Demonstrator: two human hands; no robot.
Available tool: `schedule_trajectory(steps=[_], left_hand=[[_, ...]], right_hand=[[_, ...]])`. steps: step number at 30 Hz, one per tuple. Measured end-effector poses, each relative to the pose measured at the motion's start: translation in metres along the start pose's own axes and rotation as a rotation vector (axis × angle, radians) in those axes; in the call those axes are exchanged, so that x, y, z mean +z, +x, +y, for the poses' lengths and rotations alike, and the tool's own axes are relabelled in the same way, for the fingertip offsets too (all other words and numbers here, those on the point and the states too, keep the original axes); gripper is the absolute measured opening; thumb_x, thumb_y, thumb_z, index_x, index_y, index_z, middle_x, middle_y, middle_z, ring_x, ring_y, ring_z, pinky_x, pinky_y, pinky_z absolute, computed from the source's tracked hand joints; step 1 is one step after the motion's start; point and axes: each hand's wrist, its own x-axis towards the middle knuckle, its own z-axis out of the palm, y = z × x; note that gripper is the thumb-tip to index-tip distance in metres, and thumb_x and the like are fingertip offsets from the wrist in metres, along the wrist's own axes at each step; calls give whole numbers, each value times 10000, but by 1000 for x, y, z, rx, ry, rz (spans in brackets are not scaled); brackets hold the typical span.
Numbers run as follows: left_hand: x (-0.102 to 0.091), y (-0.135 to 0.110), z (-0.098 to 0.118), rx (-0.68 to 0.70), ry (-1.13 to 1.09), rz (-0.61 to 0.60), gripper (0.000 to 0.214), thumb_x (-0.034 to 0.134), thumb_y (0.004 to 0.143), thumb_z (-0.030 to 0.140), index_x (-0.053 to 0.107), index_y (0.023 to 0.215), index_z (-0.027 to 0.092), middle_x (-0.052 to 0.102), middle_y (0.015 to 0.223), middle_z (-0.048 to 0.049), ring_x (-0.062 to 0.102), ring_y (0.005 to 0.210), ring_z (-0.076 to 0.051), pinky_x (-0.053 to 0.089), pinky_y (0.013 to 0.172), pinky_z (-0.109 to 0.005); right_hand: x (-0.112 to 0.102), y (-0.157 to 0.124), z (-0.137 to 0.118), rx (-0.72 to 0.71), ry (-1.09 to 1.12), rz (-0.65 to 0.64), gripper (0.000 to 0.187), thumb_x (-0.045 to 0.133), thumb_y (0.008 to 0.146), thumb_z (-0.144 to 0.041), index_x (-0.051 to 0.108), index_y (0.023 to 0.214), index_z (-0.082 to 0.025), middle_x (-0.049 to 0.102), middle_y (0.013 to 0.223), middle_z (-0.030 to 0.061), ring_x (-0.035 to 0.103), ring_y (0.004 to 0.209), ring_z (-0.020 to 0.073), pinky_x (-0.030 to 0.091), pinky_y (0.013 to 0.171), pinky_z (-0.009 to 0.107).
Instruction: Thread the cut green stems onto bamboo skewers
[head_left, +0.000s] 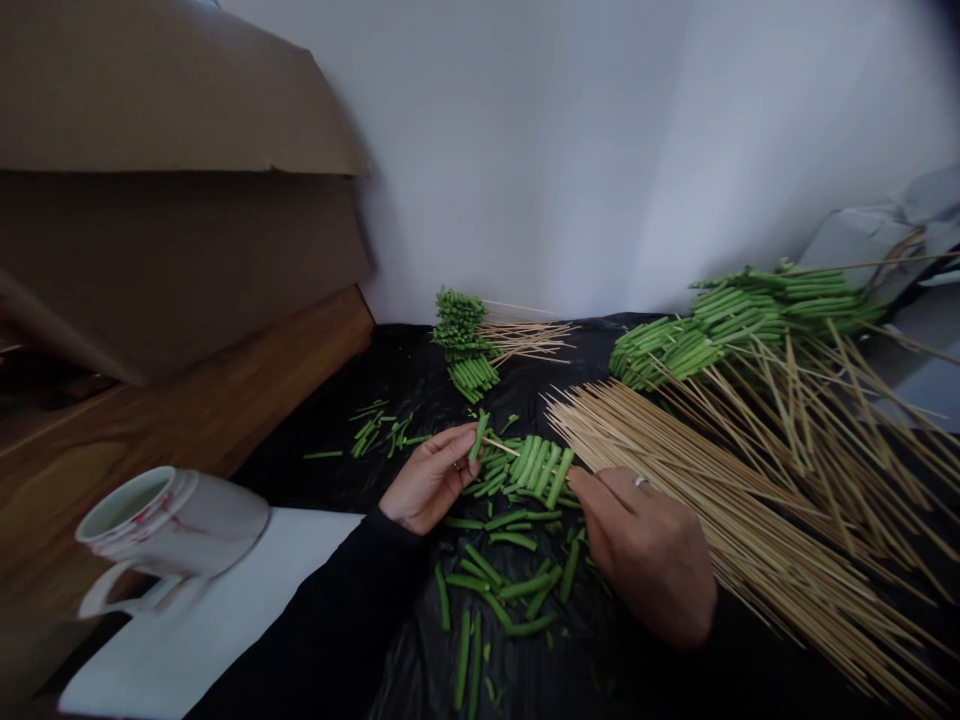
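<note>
My left hand [431, 478] pinches a short green bean piece [478, 437] at the tip of a thin bamboo skewer [501, 446]. Several bean pieces [541, 466] sit side by side on that skewer. My right hand [646, 545] is closed on the skewer's other end, its fingers curled over it, a ring on one finger. Loose cut bean pieces [501, 590] lie on the black plastic sheet [420, 370] below both hands.
A big heap of bare bamboo skewers [750, 500] spreads to the right. Finished bean skewers are stacked at the back right [742, 315] and back centre [469, 345]. A white mug [161, 525] stands on white paper [210, 620] at left, with cardboard [172, 200] behind.
</note>
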Motion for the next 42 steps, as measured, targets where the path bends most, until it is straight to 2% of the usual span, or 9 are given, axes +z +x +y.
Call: schedule_trajectory(steps=[14, 21, 29, 37, 42], left_hand=[[0, 1, -4, 78, 72, 42, 224, 872, 580, 125, 763, 776, 116, 748, 791, -53, 658, 733, -119, 526, 688, -205], [0, 1, -10, 40, 66, 66, 216, 867, 584, 112, 758, 769, 99, 730, 785, -53, 640, 700, -107, 512, 644, -192], [0, -1, -10, -7, 79, 62, 190, 843, 639, 152, 733, 786, 106, 669, 719, -31, 599, 632, -87, 493, 560, -170], [0, -1, -12, -28, 70, 25, 170, 836, 649, 141, 727, 773, 102, 669, 731, -38, 597, 641, -86, 495, 578, -169], [5, -6, -18, -40, 95, -1, 202, 865, 609, 175, 733, 746, 108, 674, 741, -36, 598, 658, -88, 490, 607, -180]], right_hand=[[2, -4, -5, 6, -34, -14, 285, 435, 861, -49, 678, 977, -142, 583, 702, 31, 491, 624, 143, 268, 544, 314], [5, -5, -7, 41, 29, -41, 263, 436, 888, -73, 675, 962, -155, 564, 675, 22, 475, 619, 156, 264, 569, 321], [5, -5, -6, 26, -14, -13, 273, 435, 869, -50, 673, 958, -152, 577, 699, 30, 480, 623, 153, 265, 560, 316], [6, -6, -7, 36, -5, -18, 273, 435, 876, -60, 671, 977, -151, 576, 693, 29, 482, 621, 155, 260, 562, 318], [6, -6, -10, 44, 17, -24, 272, 424, 893, -70, 667, 982, -153, 562, 674, 21, 462, 594, 150, 253, 567, 319]])
